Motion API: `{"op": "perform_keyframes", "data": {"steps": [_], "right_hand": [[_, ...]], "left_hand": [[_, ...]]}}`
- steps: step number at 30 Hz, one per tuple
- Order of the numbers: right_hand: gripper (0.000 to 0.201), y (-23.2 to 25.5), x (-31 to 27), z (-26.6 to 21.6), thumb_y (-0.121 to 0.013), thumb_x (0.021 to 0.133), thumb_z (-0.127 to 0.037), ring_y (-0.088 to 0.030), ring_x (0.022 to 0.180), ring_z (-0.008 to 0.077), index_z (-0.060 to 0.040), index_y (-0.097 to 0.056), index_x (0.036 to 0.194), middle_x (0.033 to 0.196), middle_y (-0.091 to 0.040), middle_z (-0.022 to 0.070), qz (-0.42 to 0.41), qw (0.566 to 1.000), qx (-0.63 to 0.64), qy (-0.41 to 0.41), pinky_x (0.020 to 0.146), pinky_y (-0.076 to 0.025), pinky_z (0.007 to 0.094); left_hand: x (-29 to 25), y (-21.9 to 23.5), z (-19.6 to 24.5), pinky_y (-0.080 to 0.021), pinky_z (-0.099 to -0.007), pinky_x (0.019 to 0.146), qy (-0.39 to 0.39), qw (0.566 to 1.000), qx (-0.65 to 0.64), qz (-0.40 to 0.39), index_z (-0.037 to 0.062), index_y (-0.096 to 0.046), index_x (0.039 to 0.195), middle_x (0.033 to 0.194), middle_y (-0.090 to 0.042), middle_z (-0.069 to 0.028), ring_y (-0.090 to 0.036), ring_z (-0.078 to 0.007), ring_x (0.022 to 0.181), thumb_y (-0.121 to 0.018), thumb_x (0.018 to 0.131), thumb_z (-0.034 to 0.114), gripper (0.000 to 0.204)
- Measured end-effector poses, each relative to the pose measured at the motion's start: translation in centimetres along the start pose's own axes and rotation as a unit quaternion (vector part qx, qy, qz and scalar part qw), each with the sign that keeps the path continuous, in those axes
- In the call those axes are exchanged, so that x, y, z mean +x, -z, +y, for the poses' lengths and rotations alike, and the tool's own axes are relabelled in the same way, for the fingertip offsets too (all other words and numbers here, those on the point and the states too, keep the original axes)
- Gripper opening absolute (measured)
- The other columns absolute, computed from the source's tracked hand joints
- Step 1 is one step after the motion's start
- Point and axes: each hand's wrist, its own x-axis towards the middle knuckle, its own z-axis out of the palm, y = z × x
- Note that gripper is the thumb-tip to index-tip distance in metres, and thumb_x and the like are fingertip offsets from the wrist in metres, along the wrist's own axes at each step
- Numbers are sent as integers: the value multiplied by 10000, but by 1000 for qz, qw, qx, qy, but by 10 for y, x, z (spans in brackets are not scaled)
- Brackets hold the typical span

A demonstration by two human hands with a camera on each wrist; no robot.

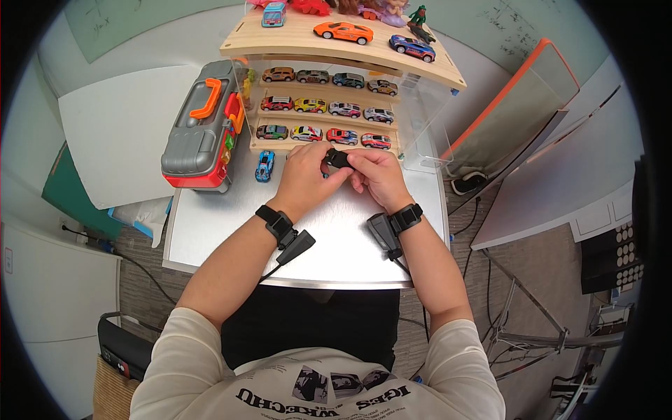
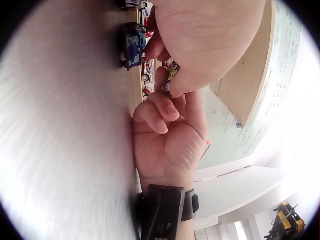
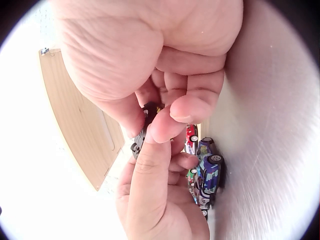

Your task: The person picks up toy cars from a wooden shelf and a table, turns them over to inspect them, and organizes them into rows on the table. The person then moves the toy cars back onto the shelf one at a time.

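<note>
My left hand [image 1: 302, 176] and right hand [image 1: 383, 176] meet over the front of the shelf, pinching a small black toy car [image 1: 338, 158] between them. In the left wrist view the car [image 2: 173, 71] shows a wheel and yellow markings, mostly hidden by the left thumb. From the right wrist view, the thumbs of both hands press the car's body [image 3: 136, 147], with fingertips around it. A bright blue toy car [image 1: 264, 166] stands on the table left of the left hand. Behind the hands stands a dark blue and teal car [image 2: 134, 46], mostly hidden in the head view.
A clear-sided wooden display shelf [image 1: 329, 119] holds rows of toy cars. On its top sit an orange car [image 1: 344, 32], a blue car [image 1: 412, 47] and several figures. A grey toolbox [image 1: 199, 129] stands at the left of the metal table [image 1: 336, 259].
</note>
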Motion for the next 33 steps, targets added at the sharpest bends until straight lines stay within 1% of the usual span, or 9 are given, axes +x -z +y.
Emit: {"op": "perform_keyframes", "data": {"steps": [2, 5, 7, 8, 10, 11, 20, 22, 33], "right_hand": [[240, 1, -1, -2, -647, 1036, -121, -634, 601, 105, 54, -737, 1174, 809, -712, 62, -7, 1000, 26, -3, 522, -495, 248], [249, 2, 0, -2, -611, 1039, -99, -647, 612, 123, 62, -728, 1189, 811, -710, 76, -16, 998, 55, -7, 532, -508, 262], [255, 2, 0, -1, -595, 1040, -90, -653, 618, 131, 64, -723, 1198, 812, -709, 82, -18, 998, 58, -7, 537, -514, 269], [251, 2, 0, -1, -602, 1040, -92, -655, 618, 129, 62, -722, 1198, 811, -709, 80, -16, 998, 53, -7, 537, -515, 267], [247, 2, 0, 0, -609, 1041, -94, -656, 619, 127, 60, -720, 1198, 811, -709, 79, -14, 999, 48, -6, 537, -516, 266], [237, 2, 0, 1, -617, 1043, -97, -655, 619, 123, 57, -723, 1189, 811, -709, 74, -10, 999, 43, -5, 536, -515, 262], [220, 3, 1, 2, -644, 1048, -127, -652, 612, 109, 40, -728, 1165, 805, -710, 59, -7, 1000, 20, 0, 530, -513, 252], [226, 2, 1, 2, -641, 1052, -136, -652, 610, 111, 39, -726, 1166, 801, -709, 59, -6, 1000, 16, 1, 530, -514, 253], [211, 2, 1, 1, -621, 1045, -107, -667, 640, 124, 35, -717, 1168, 824, -710, 69, -17, 999, 45, -2, 542, -524, 261]], "left_hand": [[0, -1, 0, -540, -396, 736, -2, 1000, 3, 2, -13, -674, 1084, 917, -701, -118, -682, -263, 769, -916, 746, 211, 472], [0, -1, 0, -500, -435, 827, 3, 1000, -20, 15, 20, -667, 1049, 776, -679, -77, -664, -294, 751, -868, 774, 247, 410], [-1, 0, 1, -542, -415, 769, -1, 1000, 3, 9, -18, -675, 1104, 971, -714, -147, -689, -298, 837, -901, 766, 208, 465], [-1, -1, 0, -542, -415, 769, -1, 1000, 3, 9, -18, -675, 1104, 971, -714, -147, -689, -298, 837, -901, 766, 208, 465], [0, -2, -1, -500, -444, 856, -7, 1000, -13, 27, 4, -673, 1074, 802, -703, -91, -678, -297, 766, -859, 785, 243, 419], [-1, -3, -1, -500, -444, 856, -6, 1000, -13, 27, 4, -673, 1074, 802, -703, -91, -678, -297, 766, -859, 785, 243, 419], [0, -1, 1, -521, -426, 761, 8, 999, -27, 16, -6, -663, 1063, 834, -686, -102, -658, -277, 713, -891, 742, 248, 468], [0, 0, 0, -550, -370, 725, 5, 1000, 4, 2, -28, -676, 1118, 954, -707, -122, -687, -222, 740, -912, 751, 216, 500], [0, 0, 0, -552, -363, 698, 6, 1000, -10, 2, -33, -671, 1112, 956, -704, -134, -688, -232, 731, -900, 769, 185, 466]]}}
